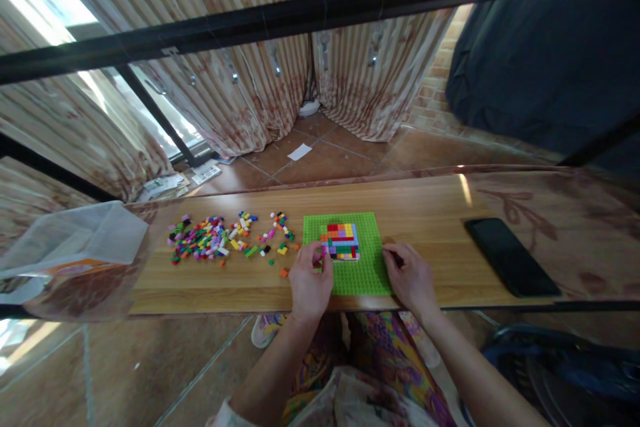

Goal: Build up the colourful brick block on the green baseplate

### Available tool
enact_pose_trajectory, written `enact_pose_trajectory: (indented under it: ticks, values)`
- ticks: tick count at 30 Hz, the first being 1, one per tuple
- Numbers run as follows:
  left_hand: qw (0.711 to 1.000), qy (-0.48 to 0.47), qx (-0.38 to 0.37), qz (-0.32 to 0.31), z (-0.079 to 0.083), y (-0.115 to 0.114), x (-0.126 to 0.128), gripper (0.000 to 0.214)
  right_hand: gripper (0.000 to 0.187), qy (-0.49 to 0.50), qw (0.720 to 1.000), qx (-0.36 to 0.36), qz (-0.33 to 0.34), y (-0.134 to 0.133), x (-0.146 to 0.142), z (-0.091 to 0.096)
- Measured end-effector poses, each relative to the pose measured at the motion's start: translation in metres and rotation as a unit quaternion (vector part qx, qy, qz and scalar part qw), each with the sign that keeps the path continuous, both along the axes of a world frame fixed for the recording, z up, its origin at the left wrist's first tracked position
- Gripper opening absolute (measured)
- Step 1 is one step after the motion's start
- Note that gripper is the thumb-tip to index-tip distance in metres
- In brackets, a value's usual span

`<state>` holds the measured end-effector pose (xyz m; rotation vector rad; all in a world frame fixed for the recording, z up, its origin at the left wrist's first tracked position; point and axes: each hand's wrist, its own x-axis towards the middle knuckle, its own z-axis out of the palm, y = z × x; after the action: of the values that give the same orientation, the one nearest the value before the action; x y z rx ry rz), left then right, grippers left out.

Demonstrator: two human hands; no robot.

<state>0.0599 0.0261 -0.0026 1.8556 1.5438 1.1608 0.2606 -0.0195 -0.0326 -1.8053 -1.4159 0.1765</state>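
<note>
The person's left hand (pixel 310 288) is over the lower left part of a green board (pixel 367 275), its thumb and fingertips drawn close together beside a small pink brick (pixel 323 251); whether they pinch the brick or only touch it, one cannot tell. The right hand (pixel 414 278) is at the board's right edge, fingers curled in toward the thumb, and whether anything is between them cannot be made out. The board lies flat on a wooden table top (pixel 425 203) in front of the person, and on its upper middle sits a patch of joined bricks (pixel 343 240) in red, orange, yellow, blue and other colours. Left of the board, loose bricks (pixel 204 239) are scattered, thickest at the far left, with an orange brick (pixel 285 272) just beside the left hand. A clear plastic box (pixel 100 233) stands beyond the pile, and a black phone (pixel 510 256) lies well to the right of the right hand.
</note>
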Motion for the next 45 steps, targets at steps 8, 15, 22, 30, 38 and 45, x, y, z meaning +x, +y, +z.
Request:
enact_pose_trajectory:
  ticks: [8,15,22,30,38,45]
  values:
    - [0.998,-0.059,-0.025,-0.023,0.004,0.005,-0.003,0.012,0.028,-0.003,1.000,-0.007,-0.003,0.000,0.000,0.000]
    - [0.997,-0.060,-0.024,-0.053,0.004,0.008,-0.012,0.010,0.026,-0.002,1.000,-0.010,-0.004,0.000,0.000,0.000]
    - [0.996,-0.067,0.001,-0.063,0.006,0.007,-0.008,0.013,0.028,-0.005,1.000,0.000,-0.001,-0.001,0.000,-0.001]
    - [0.992,-0.075,0.046,-0.086,-0.002,0.006,-0.010,0.016,0.027,-0.014,1.000,0.003,-0.002,-0.001,0.001,-0.003]
    - [0.990,-0.107,0.040,-0.077,-0.001,0.004,-0.009,0.017,0.027,-0.008,1.000,0.004,-0.003,-0.001,0.001,-0.002]
    - [0.981,-0.190,0.001,-0.024,-0.005,0.004,-0.004,0.014,0.027,-0.015,1.000,0.003,-0.003,-0.002,0.001,-0.002]
